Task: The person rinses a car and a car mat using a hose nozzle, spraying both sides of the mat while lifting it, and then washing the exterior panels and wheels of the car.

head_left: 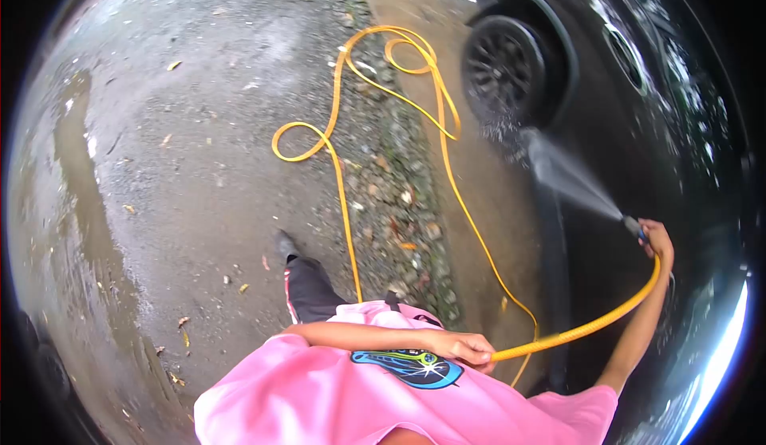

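At the right, my right hand [657, 240] is closed around a dark spray nozzle [634, 227] with a blue part. A white fan of water [570, 174] shoots from it up and left to the lower side of a black car [614, 126], near the wheel [504, 70]. From the nozzle a yellow hose [590, 331] curves down to my left hand [467, 349], whose fingers are wrapped around it in front of my pink shirt. Beyond, the hose lies in loops on the ground.
Grey wet ground [215, 126] spreads at the left, with scattered leaves and a muddy puddle [88, 166]. A strip of gravel and moss [399, 206] borders a wet concrete slab [479, 214] beside the car. My shod foot [286, 243] stands on the grey ground.
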